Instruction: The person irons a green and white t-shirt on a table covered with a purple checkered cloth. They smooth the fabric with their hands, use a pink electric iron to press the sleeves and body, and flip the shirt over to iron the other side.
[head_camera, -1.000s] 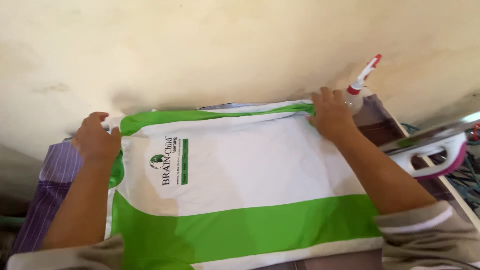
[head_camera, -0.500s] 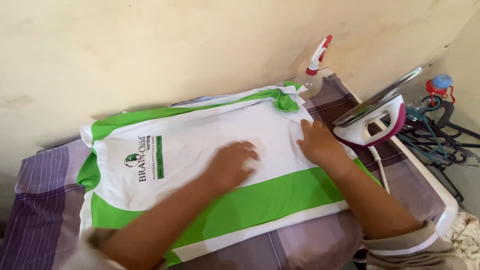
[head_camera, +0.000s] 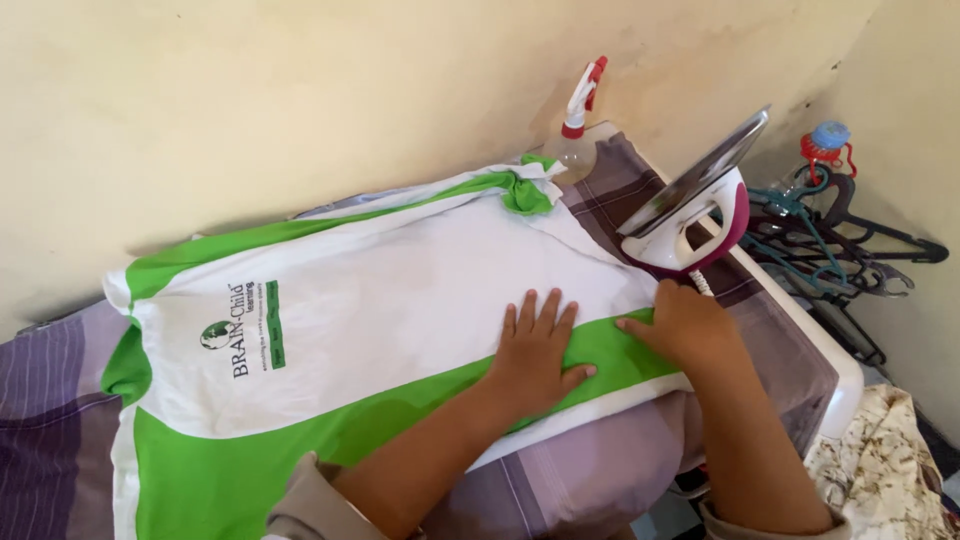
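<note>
1. Where the purple striped cover (head_camera: 45, 420) shows at the left end of the ironing board, a white and green shirt (head_camera: 370, 300) lies spread flat, covering most of the board's length.
2. Printed emblem sits near the shirt's left end; a broad green band runs along the near edge.
3. Left hand (head_camera: 535, 350) lies flat on the shirt, fingers spread, palm down over the line between white and green, near the board's near edge. Grip released, nothing held.
4. Right hand (head_camera: 685, 325) rests just beside it at the shirt's right end, fingers curled loosely on the green band; it grasps nothing that I can see.
5. Iron (head_camera: 690, 215), white and magenta, stands tilted on its heel at the right end, just behind the right hand.
6. Spray bottle (head_camera: 580, 115) with red nozzle stands at the far edge against the wall.
7. Hangers (head_camera: 850, 250) lie beyond the board's right end.
</note>
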